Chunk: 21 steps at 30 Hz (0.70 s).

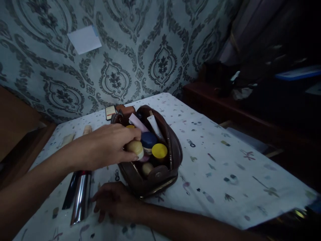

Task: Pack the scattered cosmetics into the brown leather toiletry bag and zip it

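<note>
Left hand [107, 147] pinches the jar [135, 149] between thumb and fingers inside the bag [177, 149], right hand [116, 201] relaxed, seemingly unladen, nearer the wearer; jar judged light, rigid, slightly slippery, best gripped around its sides.

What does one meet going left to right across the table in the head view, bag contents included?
Black item → silver cylinder → in the bag, cream jar → blue lid → yellow lid.
</note>
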### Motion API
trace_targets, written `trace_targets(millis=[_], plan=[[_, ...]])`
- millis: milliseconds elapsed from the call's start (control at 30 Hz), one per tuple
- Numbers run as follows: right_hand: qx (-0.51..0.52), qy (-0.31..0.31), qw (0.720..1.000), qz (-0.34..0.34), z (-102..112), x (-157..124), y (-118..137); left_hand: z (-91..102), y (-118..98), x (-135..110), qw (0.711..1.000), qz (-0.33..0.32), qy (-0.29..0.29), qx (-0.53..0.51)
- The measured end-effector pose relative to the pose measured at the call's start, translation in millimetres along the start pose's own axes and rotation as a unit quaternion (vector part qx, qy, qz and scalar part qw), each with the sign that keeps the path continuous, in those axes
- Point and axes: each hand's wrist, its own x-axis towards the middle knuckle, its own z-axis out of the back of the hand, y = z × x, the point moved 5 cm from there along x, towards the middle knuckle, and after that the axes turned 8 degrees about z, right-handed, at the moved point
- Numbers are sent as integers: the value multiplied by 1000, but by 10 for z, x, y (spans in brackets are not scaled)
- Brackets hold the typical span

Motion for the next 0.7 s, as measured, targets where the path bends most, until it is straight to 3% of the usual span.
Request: trace_targets(millis=[167, 367, 533, 700], plan=[[12, -7, 1000, -27, -12, 0, -12, -29, -231, 96, 992, -24, 106, 58], [-5, -9, 998, -65, -9, -13, 6, -209, -413, 211, 962, -18, 207, 176], [-41, -2, 998, -47, 12, -20, -8, -360, -475, 298, 948, -46, 200, 242], [-33, -1, 999, -38, 13, -3, -57, -429, -487, 317, 949, -24, 199, 242]])
